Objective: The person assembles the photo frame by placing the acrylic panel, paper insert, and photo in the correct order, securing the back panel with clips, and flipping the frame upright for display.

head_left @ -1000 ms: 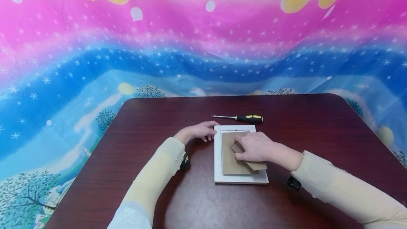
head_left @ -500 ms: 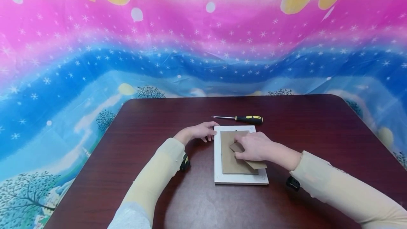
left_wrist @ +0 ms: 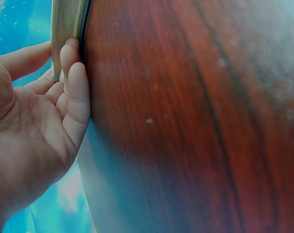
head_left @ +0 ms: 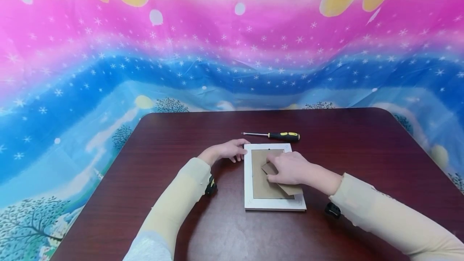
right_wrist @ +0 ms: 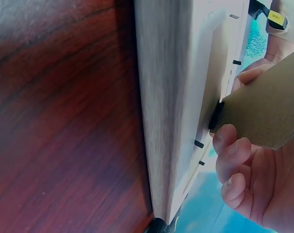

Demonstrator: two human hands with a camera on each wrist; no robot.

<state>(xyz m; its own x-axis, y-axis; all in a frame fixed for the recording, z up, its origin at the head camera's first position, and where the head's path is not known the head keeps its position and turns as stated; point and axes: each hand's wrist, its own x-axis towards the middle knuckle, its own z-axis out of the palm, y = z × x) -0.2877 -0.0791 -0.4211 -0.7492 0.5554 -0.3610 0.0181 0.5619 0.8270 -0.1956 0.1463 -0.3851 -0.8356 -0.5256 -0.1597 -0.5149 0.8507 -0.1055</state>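
A white picture frame [head_left: 272,204] lies face down on the table, a brown backing board [head_left: 262,184] within its opening. My left hand [head_left: 227,150] holds the frame's far left corner. In the left wrist view, the frame's wooden edge [left_wrist: 67,29] passes between thumb and fingers. Above the board, my right hand [head_left: 290,168] pinches the brown stand flap [head_left: 291,189], which tilts up from the board. Seen from the right wrist, the flap [right_wrist: 268,107] stands between thumb and fingers, and small black tabs [right_wrist: 199,144] show along the frame's opening. The hand hides part of the board.
Beyond the frame lies a screwdriver [head_left: 286,136] with a black and yellow handle, its shaft pointing left. The dark red-brown table [head_left: 181,132] has rounded far corners. A colourful printed cloth [head_left: 232,51] hangs behind it.
The backing board has settled lower into the frame's opening, and the gap along its left side has closed. My right hand has barely shifted, and my left hand stays at the corner.
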